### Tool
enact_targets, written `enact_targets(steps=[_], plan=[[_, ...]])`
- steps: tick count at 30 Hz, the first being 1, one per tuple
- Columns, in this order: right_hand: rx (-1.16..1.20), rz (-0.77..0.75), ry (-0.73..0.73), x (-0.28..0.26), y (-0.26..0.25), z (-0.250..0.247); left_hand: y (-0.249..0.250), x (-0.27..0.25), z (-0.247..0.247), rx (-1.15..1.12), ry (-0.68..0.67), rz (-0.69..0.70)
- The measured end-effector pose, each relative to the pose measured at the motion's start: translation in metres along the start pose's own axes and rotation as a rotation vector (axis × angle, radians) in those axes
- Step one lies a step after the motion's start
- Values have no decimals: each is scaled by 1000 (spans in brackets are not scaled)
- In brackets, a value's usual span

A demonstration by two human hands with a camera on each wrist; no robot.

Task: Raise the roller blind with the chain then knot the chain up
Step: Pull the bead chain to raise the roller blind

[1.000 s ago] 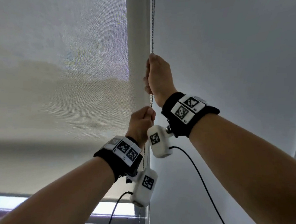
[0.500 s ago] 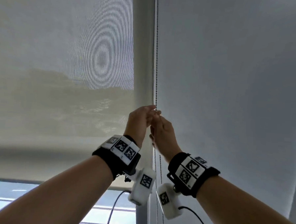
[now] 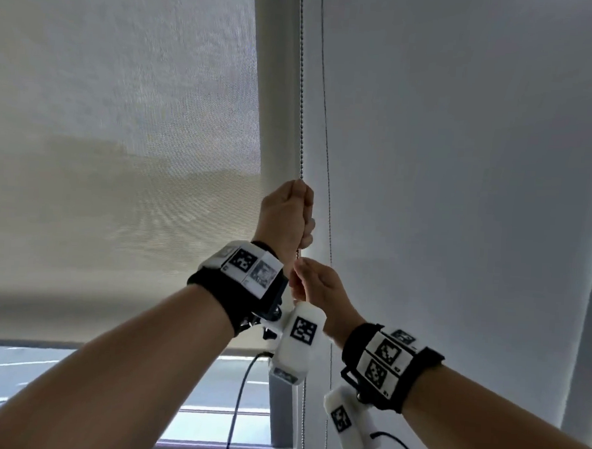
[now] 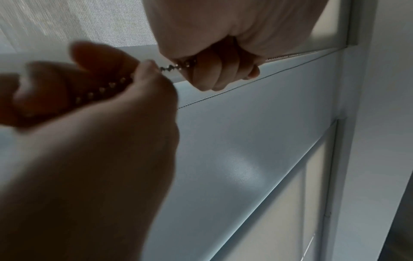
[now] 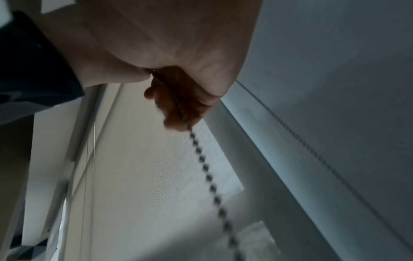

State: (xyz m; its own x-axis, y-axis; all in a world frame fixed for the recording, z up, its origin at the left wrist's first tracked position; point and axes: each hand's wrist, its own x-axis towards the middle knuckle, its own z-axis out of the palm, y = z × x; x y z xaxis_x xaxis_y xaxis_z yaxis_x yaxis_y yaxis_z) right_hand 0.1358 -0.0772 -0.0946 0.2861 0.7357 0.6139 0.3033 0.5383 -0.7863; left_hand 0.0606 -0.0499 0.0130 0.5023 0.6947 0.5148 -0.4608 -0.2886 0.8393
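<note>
The metal bead chain [image 3: 301, 104] hangs beside the pale mesh roller blind [image 3: 120, 146]. My left hand [image 3: 286, 217] is fisted round the chain's front strand, above my right hand. Just beneath it my right hand [image 3: 313, 287] pinches the same strand. In the left wrist view the left fist [image 4: 214, 58] is at the top and the right hand [image 4: 89, 106] is dark in front, with the chain [image 4: 176, 66] taut between them. The right wrist view shows my right hand [image 5: 170, 53] with the chain [image 5: 205, 164] blurred beyond its fingers. The back strand [image 3: 327, 123] hangs free.
A second, grey blind [image 3: 462, 164] covers the window to the right. The mesh blind's bottom rail [image 3: 77, 316] lies above a strip of bare glass [image 3: 73, 384]. A pale frame post [image 3: 278, 86] stands behind the chain. Camera cables hang under both wrists.
My right hand came down the chain from high up to below the left hand. My left hand moved up and took a new grip. More glass shows under the blind.
</note>
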Motion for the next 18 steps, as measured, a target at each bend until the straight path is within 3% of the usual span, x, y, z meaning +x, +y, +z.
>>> enact_targets(steps=[9, 14, 18], plan=[[-284, -79, 87, 66, -82, -28, -19, -17, -10, 83, 46, -49], [-108, -85, 74, 85, -125, -13, -53, -39, -17, 109, 23, -144], [-46, -59, 155, 89, -126, 0, -66, -46, -20, 202, 0, -182]])
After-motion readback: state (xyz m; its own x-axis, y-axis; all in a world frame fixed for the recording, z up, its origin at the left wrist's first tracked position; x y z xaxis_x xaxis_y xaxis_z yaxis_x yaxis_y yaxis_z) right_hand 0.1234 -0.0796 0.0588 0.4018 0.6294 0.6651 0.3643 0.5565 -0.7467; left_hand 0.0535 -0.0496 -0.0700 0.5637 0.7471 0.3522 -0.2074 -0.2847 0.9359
